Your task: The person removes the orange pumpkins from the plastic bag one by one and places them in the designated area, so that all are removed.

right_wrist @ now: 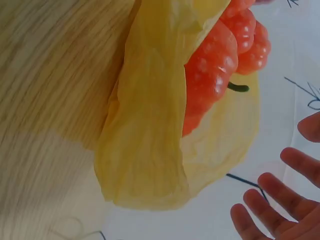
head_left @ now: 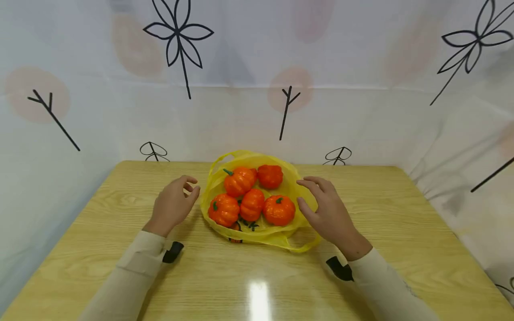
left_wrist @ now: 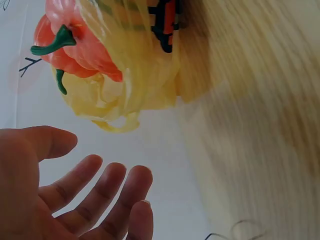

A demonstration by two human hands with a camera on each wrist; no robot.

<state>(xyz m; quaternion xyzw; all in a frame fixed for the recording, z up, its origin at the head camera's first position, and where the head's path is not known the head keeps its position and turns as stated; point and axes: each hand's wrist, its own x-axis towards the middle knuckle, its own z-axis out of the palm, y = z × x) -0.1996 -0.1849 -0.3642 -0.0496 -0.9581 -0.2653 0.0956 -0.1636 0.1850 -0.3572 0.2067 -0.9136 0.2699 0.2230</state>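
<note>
A yellow plastic bag (head_left: 257, 238) lies wide open in the middle of the table, its handle loops spread at the back left and front right. Several small orange pumpkins (head_left: 279, 210) with green stems sit inside it. My left hand (head_left: 173, 203) hovers just left of the bag with relaxed, slightly bent fingers and nothing in them. On the other side, my right hand (head_left: 330, 211) is held beside the bag's right rim, fingers spread toward it and holding nothing. In the left wrist view a pumpkin (left_wrist: 95, 45) shows above the bag's edge, apart from the fingertips.
The light wood table (head_left: 100, 249) has its back edge against a white cloth (head_left: 241, 120) printed with black flowers and twigs. A dark printed patch (head_left: 236, 240) shows on the bag's front side. Each wrist carries a black strap (head_left: 173, 252).
</note>
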